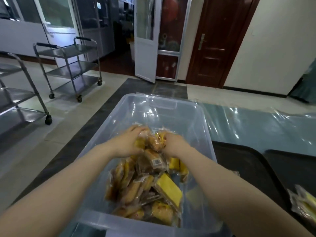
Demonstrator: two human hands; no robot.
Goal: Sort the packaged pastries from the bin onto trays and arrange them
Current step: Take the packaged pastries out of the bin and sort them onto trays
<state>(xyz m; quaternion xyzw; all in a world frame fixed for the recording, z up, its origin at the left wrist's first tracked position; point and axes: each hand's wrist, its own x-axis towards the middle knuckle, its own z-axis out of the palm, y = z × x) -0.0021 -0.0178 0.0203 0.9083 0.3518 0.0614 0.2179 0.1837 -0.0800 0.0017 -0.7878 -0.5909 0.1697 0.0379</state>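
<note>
Both hands are in the bin (201, 127): left hand (127, 144) and right hand (172, 142) each closed on pastries (154, 142) at the pile's 12 o'clock end. Trays (239, 161) sit at 3 o'clock, nearer my right.

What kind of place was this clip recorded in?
Probably the back area of a canteen or commercial kitchen. Stainless steel trolleys stand on the tiled floor, a clear plastic bin holds wrapped pastries, and black trays lie on a film-covered table.
</note>
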